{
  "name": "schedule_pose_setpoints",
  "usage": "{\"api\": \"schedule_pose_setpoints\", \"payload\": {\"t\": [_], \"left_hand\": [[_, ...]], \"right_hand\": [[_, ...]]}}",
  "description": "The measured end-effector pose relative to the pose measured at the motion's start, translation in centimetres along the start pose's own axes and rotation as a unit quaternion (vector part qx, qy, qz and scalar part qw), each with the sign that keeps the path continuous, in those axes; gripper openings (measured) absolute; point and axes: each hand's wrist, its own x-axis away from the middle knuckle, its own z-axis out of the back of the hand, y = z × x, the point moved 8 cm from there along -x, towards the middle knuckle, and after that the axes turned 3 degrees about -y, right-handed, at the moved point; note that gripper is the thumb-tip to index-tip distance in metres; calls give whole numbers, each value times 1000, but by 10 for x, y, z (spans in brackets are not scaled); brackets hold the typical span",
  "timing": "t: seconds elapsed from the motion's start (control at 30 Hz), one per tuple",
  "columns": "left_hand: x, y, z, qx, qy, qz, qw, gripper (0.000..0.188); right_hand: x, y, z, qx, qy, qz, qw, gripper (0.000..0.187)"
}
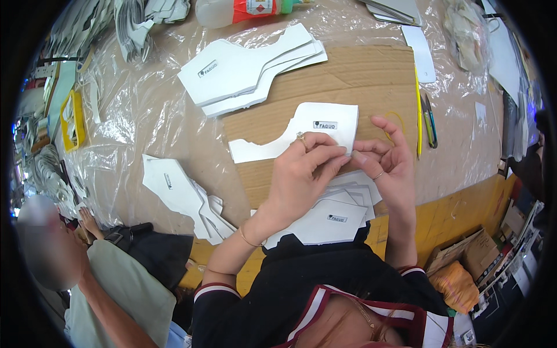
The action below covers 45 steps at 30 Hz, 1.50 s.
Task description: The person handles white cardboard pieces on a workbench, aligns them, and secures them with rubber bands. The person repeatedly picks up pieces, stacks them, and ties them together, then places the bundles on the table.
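Note:
A white shaped cut piece (325, 116) with a small dark printed label lies over a sheet of brown cardboard. At its lower right corner, my left hand (304, 174) pinches the edge between thumb and fingers. My right hand (389, 162) meets it there, thumb and forefinger closed at the same corner while its outer fingers stay raised. Whatever small thing may sit between the fingertips is too small to make out. Beneath my wrists, near my body, is a loose pile of similar white pieces (325, 220).
Stacked white pieces (232, 69) lie on the cardboard's (371, 75) far left, more (180, 197) at left. Right of it are a yellow strip (418, 116) and pens (429, 122). A bottle (238, 11) lies at the back; a yellow tray (72, 122) and another person (116, 290) are left.

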Motion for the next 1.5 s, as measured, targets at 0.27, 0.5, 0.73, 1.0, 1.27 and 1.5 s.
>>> {"api": "schedule_pose_setpoints", "payload": {"t": [0.27, 0.5, 0.73, 1.0, 1.27, 1.5], "left_hand": [[2, 8, -3, -43, 16, -35, 998, 13], [8, 10, -9, -87, 36, -47, 994, 16], [9, 11, -11, -102, 51, -76, 991, 18], [7, 8, -7, -58, 55, -57, 995, 16], [0, -8, 2, 64, 9, 24, 998, 10], [5, 0, -2, 25, 23, 10, 999, 11]], "right_hand": [[5, 4, -4, 31, 29, 1, 999, 54], [8, 3, -2, 43, 40, -11, 998, 52], [6, 3, -1, 30, 43, -10, 999, 54], [7, 1, -3, 86, 52, 41, 994, 49], [5, 0, -1, 72, 50, 17, 996, 52], [10, -8, -9, 91, 51, 12, 994, 54]]}}
